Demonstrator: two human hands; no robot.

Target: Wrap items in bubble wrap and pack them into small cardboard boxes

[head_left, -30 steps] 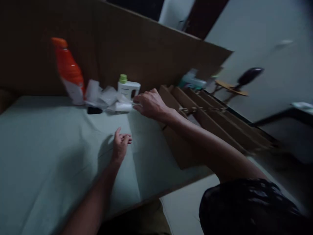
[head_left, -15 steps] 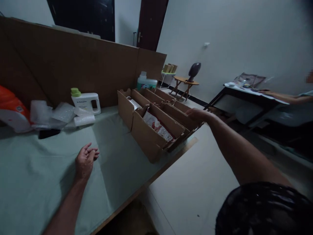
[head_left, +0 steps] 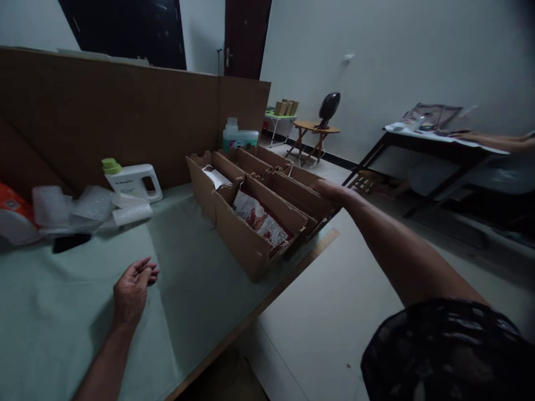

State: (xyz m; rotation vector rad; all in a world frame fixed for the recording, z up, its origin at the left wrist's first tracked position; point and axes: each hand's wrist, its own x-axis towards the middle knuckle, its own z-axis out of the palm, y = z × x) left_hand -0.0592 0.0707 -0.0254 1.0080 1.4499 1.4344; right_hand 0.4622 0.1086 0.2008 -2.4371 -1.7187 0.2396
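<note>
A cardboard box split into several open compartments stands near the table edge. Its front compartment holds a red and white printed packet, and the one behind it a white item. My right hand reaches to the box's far right side, at the rim of a rear compartment; its fingers are hidden, so whether it grips anything does not show. Over the green cloth, left of the box, my left hand is empty, fingers loosely bent and partly apart.
Behind the left hand are a white bottle with a green cap, bubble wrap, a dark flat object and an orange bottle. A cardboard wall runs along the back. Another person's arm rests on a table at right.
The view has turned slightly, so the table and box appear further left. My right hand stays at the box's right side; my left hand keeps its loose pose over the cloth.
</note>
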